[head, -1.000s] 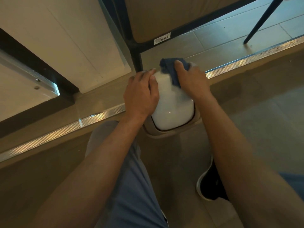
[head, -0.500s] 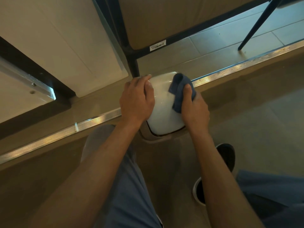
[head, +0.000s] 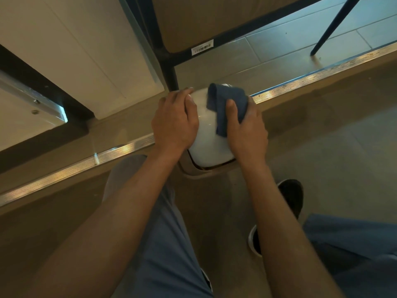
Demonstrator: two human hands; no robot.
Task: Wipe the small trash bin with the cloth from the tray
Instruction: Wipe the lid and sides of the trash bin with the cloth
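Note:
A small white trash bin (head: 208,145) with a beige rim stands on the floor by a metal floor strip. My left hand (head: 174,123) grips the bin's left side, fingers curled over its top edge. My right hand (head: 247,127) presses a dark blue cloth (head: 225,102) against the bin's upper right side, thumb on the cloth. The cloth's folded end drapes over the lid's far edge. The bin's right wall is hidden behind my right hand.
A black table leg (head: 169,72) stands just behind the bin, with a tan panel above it. A white cabinet (head: 75,57) lies to the left. A thin chair leg (head: 330,26) is at the far right. My knee (head: 154,211) and black shoe (head: 285,203) are below the bin.
My right hand slid the cloth from the bin's far top edge down its right side, then slightly back up. My left hand kept its hold on the bin.

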